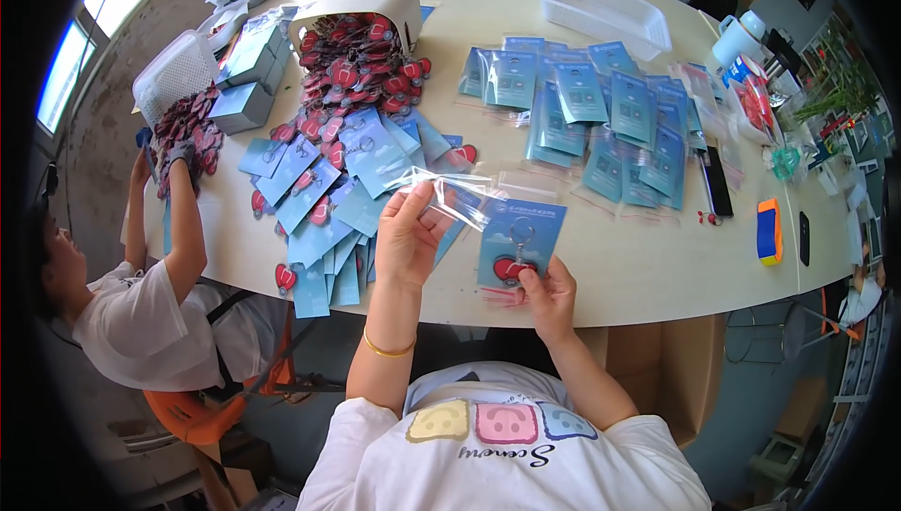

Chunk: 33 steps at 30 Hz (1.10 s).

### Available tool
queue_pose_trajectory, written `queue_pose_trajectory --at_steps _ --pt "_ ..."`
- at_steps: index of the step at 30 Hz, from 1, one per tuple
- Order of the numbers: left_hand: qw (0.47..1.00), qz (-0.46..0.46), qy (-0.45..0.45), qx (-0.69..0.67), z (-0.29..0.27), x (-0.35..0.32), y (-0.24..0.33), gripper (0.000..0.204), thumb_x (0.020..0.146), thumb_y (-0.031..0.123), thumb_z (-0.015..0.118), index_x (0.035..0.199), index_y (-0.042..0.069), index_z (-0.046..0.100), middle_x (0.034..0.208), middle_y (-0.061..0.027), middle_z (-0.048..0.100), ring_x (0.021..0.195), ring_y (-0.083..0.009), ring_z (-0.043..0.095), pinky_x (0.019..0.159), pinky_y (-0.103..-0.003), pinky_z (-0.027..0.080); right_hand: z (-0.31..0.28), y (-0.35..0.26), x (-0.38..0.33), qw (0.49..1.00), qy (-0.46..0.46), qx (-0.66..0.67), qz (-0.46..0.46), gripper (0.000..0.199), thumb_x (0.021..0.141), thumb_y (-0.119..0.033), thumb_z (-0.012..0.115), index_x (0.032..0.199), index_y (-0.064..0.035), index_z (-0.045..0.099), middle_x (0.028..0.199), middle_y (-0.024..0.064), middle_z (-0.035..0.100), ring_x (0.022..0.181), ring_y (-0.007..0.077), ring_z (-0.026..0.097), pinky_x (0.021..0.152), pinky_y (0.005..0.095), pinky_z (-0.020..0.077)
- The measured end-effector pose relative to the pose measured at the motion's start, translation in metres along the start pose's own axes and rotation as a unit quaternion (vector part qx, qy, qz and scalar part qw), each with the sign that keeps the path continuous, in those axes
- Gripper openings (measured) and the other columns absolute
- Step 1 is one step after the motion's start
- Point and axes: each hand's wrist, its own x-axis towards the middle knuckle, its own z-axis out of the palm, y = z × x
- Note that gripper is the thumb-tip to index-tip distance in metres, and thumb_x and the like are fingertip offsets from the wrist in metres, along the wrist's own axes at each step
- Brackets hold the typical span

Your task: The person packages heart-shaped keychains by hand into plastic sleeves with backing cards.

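Note:
My left hand (405,234) pinches the edge of a clear plastic bag (462,190), which stretches to the right above a blue card. Between the thumb and fingers of my right hand (552,300) is the lower edge of that blue card (547,229), with a red keychain (510,270) and its metal ring lying on its face. How far the card sits inside the bag I cannot tell. To the left of my hands spreads a heap of blue cards (371,150), several with red keychains on them. Bagged blue cards (572,93) lie in a pile beyond my right hand.
A tipped white bin (413,6) spills red keychains at the back. A clear tray (601,14) stands far right of it. At the right are a phone (717,183) and an orange-blue block (770,231). At left, a co-worker (141,314) reaches toward another basket (174,75).

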Motion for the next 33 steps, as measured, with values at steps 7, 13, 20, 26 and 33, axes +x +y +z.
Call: queue_pose_trajectory --at_steps 7,13,20,26,33 --pt "0.999 -0.018 -0.041 0.019 -0.004 0.003 -0.005 0.012 0.087 0.011 0.065 0.094 0.002 0.062 0.093 -0.0102 0.067 0.080 -0.0184 0.067 0.068 -0.028 0.058 -0.006 0.006 0.003 1.000 -0.025 0.005 -0.007 0.016 0.090 -0.004 0.059 0.106 -0.0015 0.060 0.094 0.0017 0.064 0.075 0.0053 0.059 0.059 0.0205 0.0492" --pt "0.992 0.004 -0.069 0.102 0.007 -0.005 -0.001 0.009 0.086 0.010 0.066 0.090 0.003 0.063 0.092 -0.0094 0.068 0.078 -0.0154 0.066 0.066 -0.026 0.054 0.000 -0.018 0.005 0.989 -0.119 -0.071 0.044 0.017 0.090 -0.004 0.060 0.106 0.0007 0.061 0.094 0.0036 0.064 0.079 0.0070 0.059 0.063 0.0223 0.0523" --pt "0.956 0.117 -0.114 0.245 0.009 -0.015 0.010 0.016 0.083 0.002 0.067 0.098 -0.003 0.065 0.089 -0.0091 0.069 0.081 -0.0139 0.066 0.074 -0.022 0.051 -0.006 -0.028 0.009 0.985 -0.112 -0.072 0.109 0.015 0.089 -0.006 0.061 0.102 0.0007 0.062 0.084 -0.0005 0.061 0.070 0.0034 0.054 0.057 0.0196 0.0475" --pt "0.924 0.034 -0.183 0.335 0.003 -0.017 0.014 0.021 0.082 -0.005 0.066 0.103 -0.005 0.066 0.091 -0.0068 0.069 0.080 -0.0082 0.062 0.073 -0.019 0.048 -0.014 -0.031 0.015 0.979 -0.150 -0.071 0.120 0.016 0.088 -0.012 0.064 0.100 -0.0009 0.063 0.075 -0.0029 0.058 0.057 0.0008 0.045 0.048 0.0179 0.0338" --pt "0.933 0.020 -0.180 0.311 -0.007 -0.024 0.007 0.022 0.081 -0.003 0.067 0.103 -0.003 0.067 0.091 -0.0040 0.068 0.081 -0.0058 0.059 0.074 -0.020 0.048 -0.010 -0.037 0.020 0.978 -0.157 -0.044 0.131 0.015 0.088 -0.014 0.063 0.098 -0.0019 0.064 0.076 -0.0013 0.061 0.057 0.0023 0.049 0.049 0.0179 0.0386"
